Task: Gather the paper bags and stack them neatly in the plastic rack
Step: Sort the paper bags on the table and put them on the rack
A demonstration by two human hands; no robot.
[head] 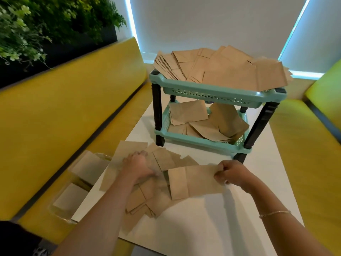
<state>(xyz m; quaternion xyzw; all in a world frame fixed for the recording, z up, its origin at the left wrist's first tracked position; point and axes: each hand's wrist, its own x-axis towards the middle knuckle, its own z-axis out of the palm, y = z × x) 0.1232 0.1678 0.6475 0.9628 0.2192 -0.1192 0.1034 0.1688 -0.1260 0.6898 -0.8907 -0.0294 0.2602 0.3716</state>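
A white tabletop (212, 218) stands between yellow benches (55, 117). Near its left edge lies a loose heap of paper bags (147, 198); the left hand (137, 164) rests on it, fingers curled into the paper. The right hand (233, 173) pinches the end of one flat bag (193, 182). Toward the far edge stands the plastic rack (212, 91), with bags piled untidily on both shelves.
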